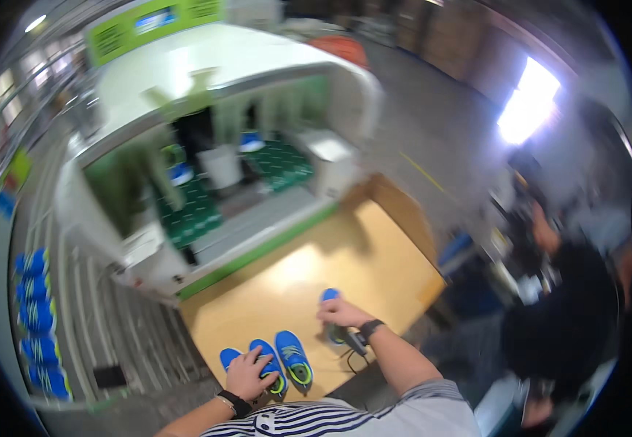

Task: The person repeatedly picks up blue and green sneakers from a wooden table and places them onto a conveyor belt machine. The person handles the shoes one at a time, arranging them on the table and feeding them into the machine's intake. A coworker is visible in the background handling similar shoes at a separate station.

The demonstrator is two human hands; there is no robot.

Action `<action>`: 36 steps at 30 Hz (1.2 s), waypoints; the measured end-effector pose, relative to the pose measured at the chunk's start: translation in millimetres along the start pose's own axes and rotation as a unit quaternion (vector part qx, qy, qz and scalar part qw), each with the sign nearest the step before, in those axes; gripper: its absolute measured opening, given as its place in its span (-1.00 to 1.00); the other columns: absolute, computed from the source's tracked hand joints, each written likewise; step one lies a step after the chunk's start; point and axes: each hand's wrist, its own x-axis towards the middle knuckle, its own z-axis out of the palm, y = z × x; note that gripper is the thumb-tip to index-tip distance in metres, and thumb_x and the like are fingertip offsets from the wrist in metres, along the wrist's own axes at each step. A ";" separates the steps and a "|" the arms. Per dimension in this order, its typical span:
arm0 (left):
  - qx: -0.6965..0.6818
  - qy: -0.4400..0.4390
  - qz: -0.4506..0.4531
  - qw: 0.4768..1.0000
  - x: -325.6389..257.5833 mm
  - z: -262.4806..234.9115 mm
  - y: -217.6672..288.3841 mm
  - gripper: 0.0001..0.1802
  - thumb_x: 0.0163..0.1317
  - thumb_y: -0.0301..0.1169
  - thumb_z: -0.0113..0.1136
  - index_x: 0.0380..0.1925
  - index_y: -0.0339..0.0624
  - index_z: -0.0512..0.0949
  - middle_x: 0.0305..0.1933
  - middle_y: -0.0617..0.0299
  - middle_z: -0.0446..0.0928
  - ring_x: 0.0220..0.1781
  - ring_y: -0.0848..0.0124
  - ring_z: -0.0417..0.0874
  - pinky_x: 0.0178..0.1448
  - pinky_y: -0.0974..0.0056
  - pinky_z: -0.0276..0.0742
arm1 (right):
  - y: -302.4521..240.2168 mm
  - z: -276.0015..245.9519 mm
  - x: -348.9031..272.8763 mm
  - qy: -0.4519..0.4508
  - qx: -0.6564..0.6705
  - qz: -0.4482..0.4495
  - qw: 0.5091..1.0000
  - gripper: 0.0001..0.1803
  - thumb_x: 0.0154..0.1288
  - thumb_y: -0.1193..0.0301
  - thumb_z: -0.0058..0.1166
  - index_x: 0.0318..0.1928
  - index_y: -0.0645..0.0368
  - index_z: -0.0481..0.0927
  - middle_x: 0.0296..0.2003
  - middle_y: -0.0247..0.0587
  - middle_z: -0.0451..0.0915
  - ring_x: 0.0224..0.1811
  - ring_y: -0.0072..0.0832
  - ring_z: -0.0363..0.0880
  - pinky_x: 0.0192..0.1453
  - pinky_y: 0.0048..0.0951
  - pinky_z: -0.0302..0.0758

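Three blue running shoes stand side by side at the table's near edge. My left hand (247, 376) lies over the left shoe (228, 355) and the middle shoe (262, 349), its fingers spread and touching them. To its right, the third shoe (294, 357) with a lime-green lining is untouched. Farther right, my right hand (343, 313) is closed over another blue shoe (330, 294), which it partly covers. A small grey device with a black cable (358, 344) shows beside my right wrist. Both wrists wear dark bands.
Beyond the wooden table (257, 306) stands a large white and green machine (257, 62), with blue shoes on its green beds (192, 218). Blue shoes line a rack (37, 315) at left. A co-worker in dark clothing (563, 313) is at right. A cardboard piece (403, 211) borders the table.
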 end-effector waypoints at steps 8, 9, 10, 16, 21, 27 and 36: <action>-0.016 -0.038 -0.009 0.999 -5.1 9.2 -3.0 -0.44 0.17 0.00 0.28 0.11 -0.03 0.62 0.35 -0.08 0.39 0.25 -0.05 0.45 0.33 -0.11 0.30 | 2.7 135.9 -90.3 0.341 0.194 -0.029 0.919 -0.69 0.44 0.22 0.15 -0.09 0.25 0.63 -0.21 -0.23 0.70 -0.10 -0.47 0.66 0.02 -0.44 0.57; -0.007 -0.035 0.011 0.999 -6.1 11.2 -8.3 -0.44 0.19 0.01 0.26 0.12 -0.02 0.61 0.37 -0.09 0.37 0.32 -0.06 0.39 0.36 -0.16 0.24 | 0.0 146.1 -106.3 0.408 0.136 -0.019 0.903 -0.69 0.43 0.23 0.15 -0.08 0.24 0.64 -0.21 -0.21 0.69 -0.10 -0.46 0.66 0.02 -0.43 0.57; 0.003 -0.031 0.028 0.999 -6.8 14.0 -13.8 -0.44 0.21 0.02 0.24 0.14 -0.01 0.60 0.38 -0.10 0.35 0.38 -0.08 0.34 0.40 -0.20 0.19 | -3.1 156.2 -120.8 0.468 0.077 -0.008 0.880 -0.69 0.42 0.23 0.16 -0.07 0.24 0.64 -0.21 -0.19 0.69 -0.11 -0.44 0.66 0.02 -0.42 0.58; -0.018 -0.093 0.052 0.994 -3.1 10.1 -14.5 -0.45 0.34 0.01 0.15 0.22 -0.03 0.52 0.50 -0.17 0.21 0.51 -0.10 0.22 0.41 -0.29 0.20 | 93.7 275.3 -279.6 0.481 0.022 0.316 0.818 -0.61 0.23 0.10 0.22 -0.20 0.20 0.65 -0.26 0.00 0.70 -0.14 -0.11 0.68 0.00 -0.20 0.58; -0.028 -0.057 0.075 0.995 -6.6 16.4 -17.0 -0.45 0.33 0.02 0.13 0.19 -0.05 0.54 0.47 -0.14 0.27 0.50 -0.14 0.22 0.37 -0.17 0.32 | 169.9 450.7 -404.6 0.346 -0.084 0.524 0.773 -0.48 0.37 -0.03 -0.05 -0.12 0.16 0.71 -0.02 0.13 0.66 0.07 0.04 0.60 0.20 -0.05 0.49; -0.013 -0.046 0.064 0.997 -8.3 15.5 -26.8 -0.46 0.33 0.03 0.13 0.19 -0.01 0.55 0.47 -0.14 0.28 0.51 -0.12 0.23 0.37 -0.16 0.33 | 167.0 631.6 -450.1 0.274 0.097 0.579 0.761 -0.53 0.30 0.05 0.06 -0.15 0.23 0.71 -0.29 0.03 0.72 -0.20 -0.15 0.68 -0.03 -0.17 0.57; -0.011 -0.034 0.071 0.997 -5.9 14.5 -28.0 -0.48 0.34 0.05 0.11 0.17 0.04 0.56 0.46 -0.16 0.30 0.48 -0.16 0.28 0.39 -0.12 0.36 | 180.4 648.3 -425.7 0.327 0.069 0.474 0.815 -0.66 0.28 0.15 0.09 -0.17 0.13 0.73 -0.35 -0.09 0.72 -0.28 -0.22 0.69 -0.14 -0.21 0.59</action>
